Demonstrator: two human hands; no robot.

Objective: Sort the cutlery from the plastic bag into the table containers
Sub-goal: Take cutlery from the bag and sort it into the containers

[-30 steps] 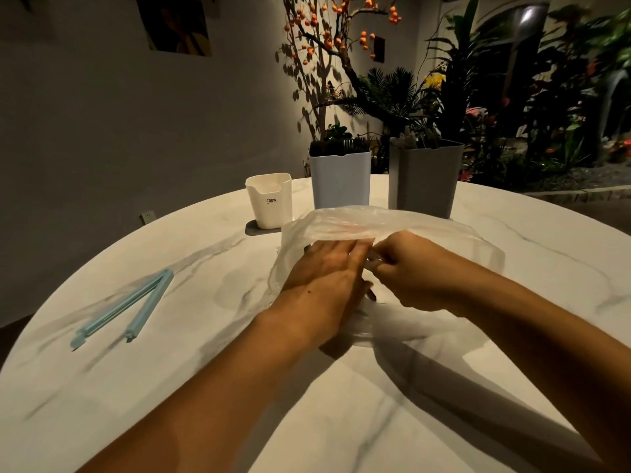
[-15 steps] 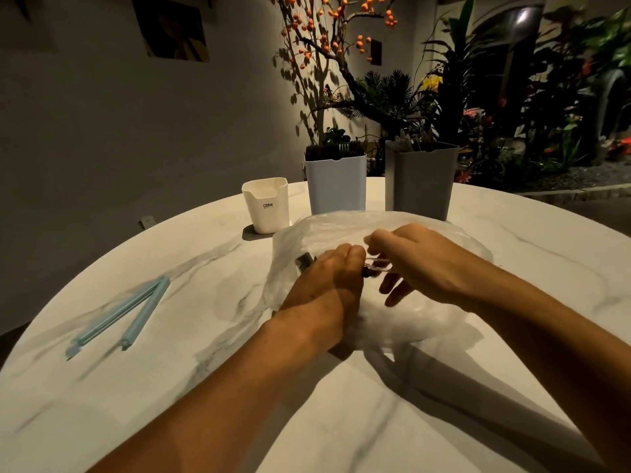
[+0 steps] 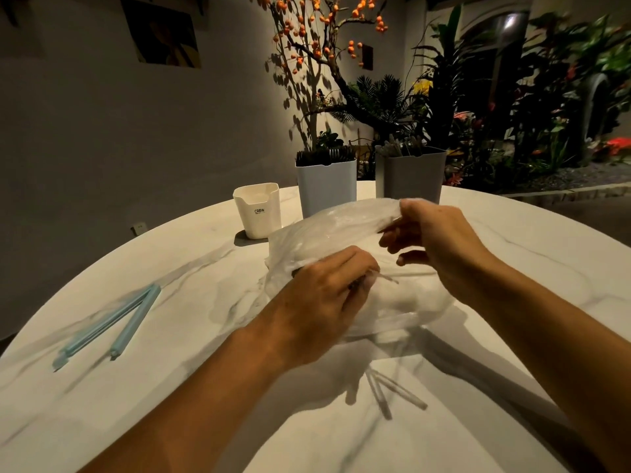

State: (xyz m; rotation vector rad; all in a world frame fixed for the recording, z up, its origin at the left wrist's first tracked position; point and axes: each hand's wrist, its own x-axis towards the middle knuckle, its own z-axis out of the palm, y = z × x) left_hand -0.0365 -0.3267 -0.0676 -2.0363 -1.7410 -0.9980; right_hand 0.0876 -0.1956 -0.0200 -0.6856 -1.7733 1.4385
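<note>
While the bag (image 3: pixel 341 230) mouth was pinched up by the right hand (image 3: pixel 440 240), cutlery was clasped by the left hand (image 3: pixel 327 288), containers (image 3: pixel 326 186) lying beyond.

Dimly lit dining area of a restaurant or café bordering an indoor garden. A round marble table (image 3: pixel 512 254) carries cutlery containers (image 3: pixel 326 186) at centre; dense tropical plants (image 3: pixel 546 97) fill the upper right, with an orange-berried decorative tree (image 3: pixel 317 46) and wall picture (image 3: pixel 164 39) above.

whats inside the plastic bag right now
Through the plastic bag only a thin pale stick shows beside the left hand. The cloudy film hides the rest, so no cutlery can be identified.
</note>
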